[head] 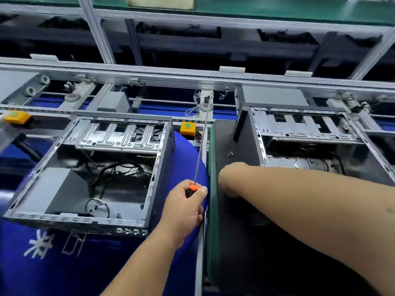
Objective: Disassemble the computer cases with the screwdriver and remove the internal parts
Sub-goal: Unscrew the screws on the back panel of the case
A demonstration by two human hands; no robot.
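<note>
1. Head view: two opened cases sit on the worktop (188, 167), the left case (89, 167) on a blue mat, the right case (310, 142) on a dark panel (239, 146) with a green edge.
2. Left hand (183, 208) has its grip curled round the handle of the screwdriver (199, 154), thumb pressed by the orange collar. The long shaft points up and away, its tip in the air near the conveyor rail, touching no screw.
3. Right hand (229, 180) lies near the panel's left edge, knuckles toward the camera. Its fingers are hidden, so I cannot tell whether that grip is spread or holding anything.
4. Loose screws (230, 154) lie on the panel just beside the right case. Keep sleeve and forearm off them so they do not roll away.
5. My judgement: the step in hand is shifting from one case to the next screw. Pick the case first, then bring the tip down.
6. With so long a shaft, steady it near the tip with the free hand, seat the tip squarely in the screw head, and push along the axis before turning.
7. The left case holds loose black cables (119, 174) and a white connector. Keep the shaft clear of these.
8. Drive brackets at the back of both cases look still fitted, so internal parts remain to be removed.
</note>
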